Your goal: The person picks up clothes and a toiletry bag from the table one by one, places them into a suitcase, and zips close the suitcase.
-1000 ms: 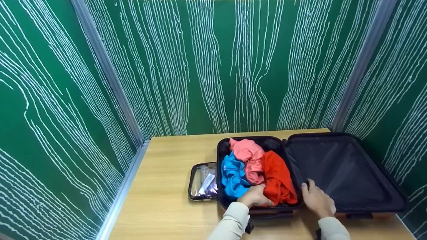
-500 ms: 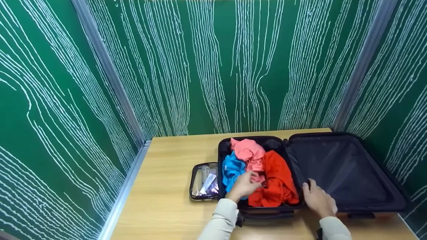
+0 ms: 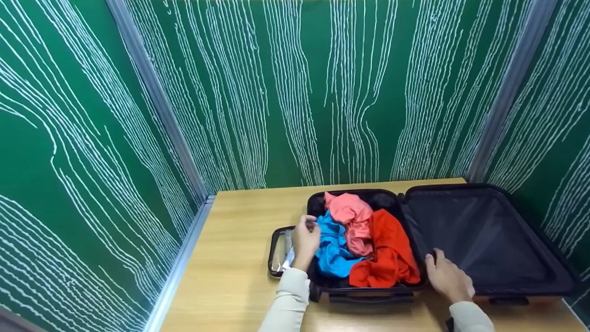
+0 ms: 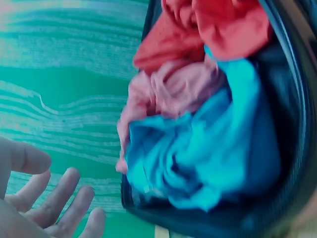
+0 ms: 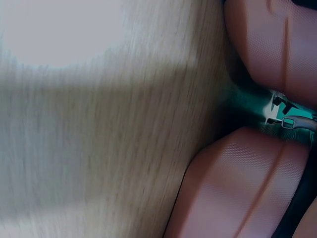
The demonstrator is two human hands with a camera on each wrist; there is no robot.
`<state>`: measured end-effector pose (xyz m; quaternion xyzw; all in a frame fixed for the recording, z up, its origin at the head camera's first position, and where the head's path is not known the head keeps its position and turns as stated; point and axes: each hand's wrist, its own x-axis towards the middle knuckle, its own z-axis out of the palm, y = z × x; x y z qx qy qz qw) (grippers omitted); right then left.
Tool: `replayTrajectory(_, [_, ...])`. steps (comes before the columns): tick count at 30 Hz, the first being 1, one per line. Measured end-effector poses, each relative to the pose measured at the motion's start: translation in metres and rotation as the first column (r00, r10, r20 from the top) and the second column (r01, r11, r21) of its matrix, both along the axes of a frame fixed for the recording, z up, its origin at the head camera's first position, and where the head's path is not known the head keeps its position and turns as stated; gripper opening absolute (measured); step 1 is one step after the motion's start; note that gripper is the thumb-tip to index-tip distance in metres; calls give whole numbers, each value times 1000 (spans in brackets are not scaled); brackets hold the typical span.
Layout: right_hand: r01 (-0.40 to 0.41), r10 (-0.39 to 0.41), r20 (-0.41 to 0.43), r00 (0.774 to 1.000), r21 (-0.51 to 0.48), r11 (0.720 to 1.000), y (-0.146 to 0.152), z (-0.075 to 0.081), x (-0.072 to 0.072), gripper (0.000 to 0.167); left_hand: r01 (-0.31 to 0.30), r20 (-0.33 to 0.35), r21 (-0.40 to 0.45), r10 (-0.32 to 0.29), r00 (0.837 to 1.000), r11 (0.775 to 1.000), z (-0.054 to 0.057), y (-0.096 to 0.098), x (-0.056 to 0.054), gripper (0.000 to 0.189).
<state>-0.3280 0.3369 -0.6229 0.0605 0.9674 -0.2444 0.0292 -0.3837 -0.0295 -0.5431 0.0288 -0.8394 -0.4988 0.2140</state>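
Note:
An opened suitcase [image 3: 371,290] holds three crumpled garments: a blue one [image 3: 334,258] at the left, a pink one [image 3: 352,212] at the back and middle, a red one [image 3: 392,249] at the right. My left hand [image 3: 306,242] hovers by the suitcase's left rim, partly over a clear pouch [image 3: 279,253]. In the left wrist view its fingers [image 4: 64,198] are loosely bent and hold nothing, apart from the blue cloth. My right hand [image 3: 449,279] rests at the near edge between base and lid [image 3: 479,240]; most of its fingers are hidden.
Wood-patterned table [image 3: 249,216] extends left of the suitcase and in front of it. Green walls [image 3: 286,92] with white lines stand behind and at both sides. The right wrist view shows the two brown shell halves [image 5: 247,173] with a gap between them.
My left hand let go of the red garment after drawing its near end leftward, then moved left over the blue garment to the rim. The right hand keeps its place.

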Motion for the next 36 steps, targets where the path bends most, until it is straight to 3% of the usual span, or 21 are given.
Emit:
replayTrajectory(4, [4,-4,-14,1000,1,1000,1,1,1,79,-60,-10,-76,59,998,995,-18,-20,-6,21])
replayTrajectory(8, [8,-8,-11,1000,11,1000,1,2,2,78,-106,3,-209,109,994,972,-43,-38,-4,24])
replayTrajectory(9, [9,-8,-11,1000,11,1000,1,2,2,78,-107,-7,-244,108,994,964,-60,-44,-7,29])
replayTrajectory(14, [9,-9,-9,1000,8,1000,0,2,2,79,-39,157,-346,99,983,938,-85,-57,1,47])
replayTrajectory(15, [9,-9,-5,1000,6,1000,0,2,2,80,-22,184,-363,95,978,932,-89,-58,2,49])
replayTrajectory(16, [10,-10,-1,1000,5,1000,0,2,1,80,-2,235,-375,97,967,927,-80,-57,8,47])
replayTrajectory(19, [10,-10,9,1000,1,1000,0,3,1,82,65,304,-405,68,950,912,-88,-62,7,44])
replayTrajectory(21, [10,-10,13,1000,0,1000,0,3,1,82,108,330,-395,31,943,913,-93,-67,6,48])
replayTrajectory(24, [7,-7,16,1000,1,1000,0,3,0,83,172,394,-351,-22,919,920,-102,-75,5,55])
replayTrajectory(27, [7,-7,9,1000,3,1000,-1,3,0,81,206,416,-326,-55,908,923,-110,-81,6,60])
replayTrajectory(31, [8,-8,-10,1000,-4,1000,-1,2,0,78,220,427,-321,-67,902,921,-114,-83,7,62])
replayTrajectory(36, [5,-5,-8,1000,0,1000,1,2,1,79,180,409,-349,-24,912,920,-129,-82,10,66])
